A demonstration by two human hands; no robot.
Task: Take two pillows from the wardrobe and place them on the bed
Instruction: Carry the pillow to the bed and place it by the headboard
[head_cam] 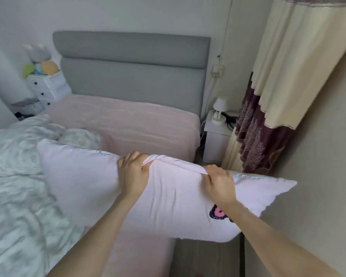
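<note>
A pale pink pillow (168,198) with a dark pink print near its lower right is held up over the right side of the bed (126,120). My left hand (133,172) grips its top edge left of centre, fingers curled over the bunched fabric. My right hand (220,181) grips the same edge further right. The pillow's right corner sticks out past the mattress toward the wall. The bed has a pink sheet and a grey padded headboard (132,62). No second pillow and no wardrobe are in view.
A crumpled white duvet (18,176) covers the bed's left half. A white nightstand (218,136) with a small lamp (219,108) stands right of the bed, beside cream and maroon curtains (268,116). A white drawer unit (48,88) with plush toys stands far left.
</note>
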